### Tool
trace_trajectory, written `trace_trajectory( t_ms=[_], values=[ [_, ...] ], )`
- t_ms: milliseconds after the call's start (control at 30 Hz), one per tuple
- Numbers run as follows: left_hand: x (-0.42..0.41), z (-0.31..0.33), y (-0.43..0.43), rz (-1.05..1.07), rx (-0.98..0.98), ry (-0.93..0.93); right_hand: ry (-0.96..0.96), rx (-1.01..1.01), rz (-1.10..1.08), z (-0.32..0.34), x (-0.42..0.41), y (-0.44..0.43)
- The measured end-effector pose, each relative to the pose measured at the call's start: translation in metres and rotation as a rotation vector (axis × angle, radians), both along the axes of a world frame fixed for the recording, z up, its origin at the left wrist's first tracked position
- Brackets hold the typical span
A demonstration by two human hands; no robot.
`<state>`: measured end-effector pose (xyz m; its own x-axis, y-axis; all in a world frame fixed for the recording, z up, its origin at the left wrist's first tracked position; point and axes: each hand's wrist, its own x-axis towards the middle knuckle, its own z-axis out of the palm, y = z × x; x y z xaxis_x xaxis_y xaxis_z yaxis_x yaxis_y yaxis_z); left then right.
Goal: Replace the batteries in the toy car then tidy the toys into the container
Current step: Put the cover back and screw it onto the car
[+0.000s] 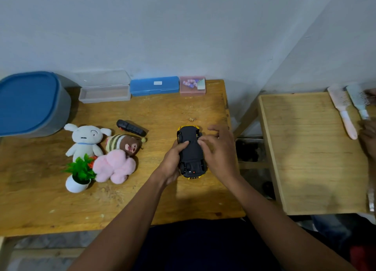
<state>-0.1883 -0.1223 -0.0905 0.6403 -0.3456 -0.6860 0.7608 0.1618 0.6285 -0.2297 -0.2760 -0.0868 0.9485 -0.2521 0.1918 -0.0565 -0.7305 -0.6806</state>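
Observation:
A yellow toy car lies upside down over the wooden table, its black underside facing up. My left hand grips its left side, thumb across the underside. My right hand holds the right side, fingertips pressing on the middle of the underside. A pink box holding small batteries stands at the table's back edge. The grey container with a blue lid stands at the back left. A white plush, a striped brown plush and a pink plush lie left of the car.
A black remote lies behind the plushes. A small potted fake plant stands in front of them. A clear open case and a blue case sit at the back. A second wooden table at right bears two brushes; another person's hand shows there.

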Motion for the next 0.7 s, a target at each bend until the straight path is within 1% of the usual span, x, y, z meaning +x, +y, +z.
trace_trajectory(
  t_ms=[100, 433, 700],
  values=[
    [0.000, 0.005, 0.001, 0.004, -0.024, -0.027, 0.028, -0.035, 0.021, 0.007, 0.002, 0.007],
    [-0.003, 0.018, 0.008, 0.019, -0.060, -0.086, 0.008, -0.057, 0.019, 0.021, 0.003, 0.015],
    [-0.004, 0.020, 0.010, 0.015, -0.066, -0.088, -0.055, -0.103, 0.031, 0.020, 0.004, 0.015]
  ],
)
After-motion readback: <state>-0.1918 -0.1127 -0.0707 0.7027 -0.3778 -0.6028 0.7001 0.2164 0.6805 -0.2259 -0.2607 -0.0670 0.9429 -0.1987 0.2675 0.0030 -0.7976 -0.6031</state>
